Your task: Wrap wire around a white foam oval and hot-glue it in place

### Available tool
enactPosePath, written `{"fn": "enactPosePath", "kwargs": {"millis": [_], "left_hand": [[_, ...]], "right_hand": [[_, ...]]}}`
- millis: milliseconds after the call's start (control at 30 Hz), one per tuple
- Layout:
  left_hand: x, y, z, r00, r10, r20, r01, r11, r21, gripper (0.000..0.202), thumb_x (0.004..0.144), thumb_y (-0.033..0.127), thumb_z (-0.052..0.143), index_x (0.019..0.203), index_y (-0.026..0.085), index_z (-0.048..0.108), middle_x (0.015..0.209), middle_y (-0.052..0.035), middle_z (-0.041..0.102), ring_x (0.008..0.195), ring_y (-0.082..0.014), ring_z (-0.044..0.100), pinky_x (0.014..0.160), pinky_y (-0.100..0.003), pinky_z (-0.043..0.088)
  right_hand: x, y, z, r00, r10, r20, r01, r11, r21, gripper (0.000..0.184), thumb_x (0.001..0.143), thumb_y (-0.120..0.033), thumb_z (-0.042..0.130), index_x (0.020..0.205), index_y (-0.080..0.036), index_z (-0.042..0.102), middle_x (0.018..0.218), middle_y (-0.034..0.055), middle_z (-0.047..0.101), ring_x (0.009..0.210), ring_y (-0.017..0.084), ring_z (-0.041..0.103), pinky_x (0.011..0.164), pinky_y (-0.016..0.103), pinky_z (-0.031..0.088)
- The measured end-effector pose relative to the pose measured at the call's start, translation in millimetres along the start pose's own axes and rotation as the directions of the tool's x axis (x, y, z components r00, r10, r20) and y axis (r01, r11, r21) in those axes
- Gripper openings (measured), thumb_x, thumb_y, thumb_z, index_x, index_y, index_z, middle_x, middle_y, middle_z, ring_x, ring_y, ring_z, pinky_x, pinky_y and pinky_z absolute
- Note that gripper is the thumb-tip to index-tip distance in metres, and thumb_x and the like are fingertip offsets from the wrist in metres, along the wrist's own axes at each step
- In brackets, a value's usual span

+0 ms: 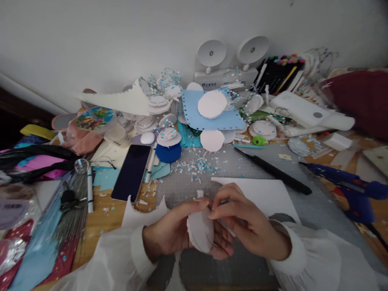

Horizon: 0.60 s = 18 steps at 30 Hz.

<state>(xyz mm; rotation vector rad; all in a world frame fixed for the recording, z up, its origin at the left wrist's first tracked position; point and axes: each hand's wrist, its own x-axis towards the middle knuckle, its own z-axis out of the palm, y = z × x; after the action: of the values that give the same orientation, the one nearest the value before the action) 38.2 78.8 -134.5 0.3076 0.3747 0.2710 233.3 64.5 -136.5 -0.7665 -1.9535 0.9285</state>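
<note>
A white paper disc [200,232], apparently of more than one layer, is tilted upright in my left hand [178,222], thumb on its upper edge and fingers behind it. My right hand [242,220] closes its thumb and forefinger at the disc's upper right edge. Whether anything small is in that pinch is hidden. A narrow white strip [200,194] sticks up above my left thumb. Beyond my right hand lies a white sheet [266,190] with a hole cut in it. Another cut sheet [133,216] with a ragged curved edge lies by my left wrist.
On the grey cutting mat [182,186] are blue and white scraps [198,165] and a black-handled tool [281,176]. A blue glue gun [348,186] lies right, a phone [131,171] left. Behind stand layered paper discs [168,136], a blue card [190,111] and a twin-headed lamp [212,53].
</note>
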Motion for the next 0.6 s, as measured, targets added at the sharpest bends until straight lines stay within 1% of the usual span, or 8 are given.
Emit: {"fn": "enactPosePath", "kwargs": {"millis": [67,133,200,267,333,400,500,600], "left_hand": [[0.4,0.6,0.4,1.0,0.023,0.015,-0.023,1.0,0.009,0.052,0.085,0.053,0.049,0.096,0.006,0.07,0.092,-0.0161,0.072,0.085,-0.0224,0.069,0.081,-0.03,0.052],[0.8,0.9,-0.1,0.997,0.082,0.01,-0.082,0.997,0.0,0.054,0.087,0.054,0.046,0.097,0.006,0.07,0.094,-0.0159,0.072,0.088,-0.022,0.069,0.083,-0.03,0.051],[1.2,1.0,-1.6,0.986,0.165,-0.008,-0.165,0.986,-0.022,0.053,0.089,0.053,0.046,0.105,0.008,0.067,0.098,-0.0152,0.072,0.091,-0.0228,0.069,0.087,-0.032,0.05],[1.7,1.0,-3.5,0.974,0.228,-0.02,-0.228,0.973,-0.039,0.047,0.09,0.051,0.047,0.115,0.014,0.062,0.101,-0.0136,0.072,0.093,-0.0237,0.069,0.09,-0.037,0.049],[2.2,1.1,-5.1,0.964,0.264,-0.02,-0.264,0.964,-0.031,0.043,0.091,0.048,0.048,0.118,0.017,0.058,0.102,-0.0131,0.072,0.093,-0.0242,0.07,0.09,-0.039,0.048],[2.7,1.5,-5.5,0.96,0.278,-0.016,-0.279,0.96,-0.005,0.04,0.092,0.046,0.049,0.117,0.016,0.058,0.101,-0.0132,0.072,0.091,-0.0237,0.07,0.089,-0.038,0.049],[4.0,2.2,-4.5,0.959,0.283,-0.027,-0.282,0.959,0.041,0.039,0.092,0.046,0.049,0.115,0.016,0.058,0.098,-0.0119,0.073,0.088,-0.0231,0.071,0.087,-0.038,0.049],[5.5,3.5,-3.5,0.948,0.309,-0.073,-0.3,0.947,0.111,0.043,0.09,0.052,0.048,0.115,0.017,0.058,0.1,-0.0113,0.073,0.094,-0.024,0.07,0.091,-0.039,0.047]], "right_hand": [[-0.3,1.1,0.4,0.999,0.031,-0.033,-0.031,1.0,-0.002,0.036,0.087,-0.003,0.045,0.109,-0.027,0.059,0.098,0.0033,0.054,0.094,0.017,0.051,0.082,0.033,0.042],[-0.2,2.1,0.6,0.992,0.089,-0.086,-0.089,0.996,0.012,0.032,0.089,-0.007,0.048,0.112,-0.027,0.058,0.098,0.0035,0.055,0.095,0.017,0.052,0.082,0.032,0.043],[0.1,3.2,0.2,0.977,0.153,-0.15,-0.148,0.988,0.041,0.027,0.089,-0.01,0.052,0.11,-0.027,0.058,0.099,0.0035,0.056,0.097,0.017,0.053,0.083,0.031,0.043],[0.7,4.6,-0.9,0.959,0.205,-0.193,-0.192,0.978,0.081,0.02,0.089,-0.014,0.055,0.104,-0.026,0.06,0.098,0.0031,0.057,0.097,0.017,0.054,0.083,0.03,0.043],[1.8,6.0,-2.2,0.952,0.255,-0.172,-0.23,0.961,0.151,0.011,0.09,-0.018,0.056,0.096,-0.025,0.062,0.091,0.0021,0.058,0.089,0.016,0.056,0.078,0.029,0.044],[3.5,6.7,-3.1,0.949,0.298,-0.103,-0.267,0.933,0.244,0.008,0.091,-0.023,0.055,0.089,-0.023,0.063,0.082,0.0012,0.058,0.078,0.014,0.056,0.07,0.027,0.044],[6.5,5.6,-3.6,0.941,0.336,-0.045,-0.301,0.89,0.344,0.016,0.09,-0.03,0.057,0.079,-0.02,0.063,0.075,0.0009,0.057,0.071,0.014,0.054,0.064,0.026,0.043],[8.5,2.5,-6.4,0.909,0.414,-0.053,-0.365,0.851,0.377,0.021,0.086,-0.035,0.062,0.071,-0.02,0.063,0.07,0.0005,0.057,0.067,0.014,0.053,0.061,0.026,0.041]]}}
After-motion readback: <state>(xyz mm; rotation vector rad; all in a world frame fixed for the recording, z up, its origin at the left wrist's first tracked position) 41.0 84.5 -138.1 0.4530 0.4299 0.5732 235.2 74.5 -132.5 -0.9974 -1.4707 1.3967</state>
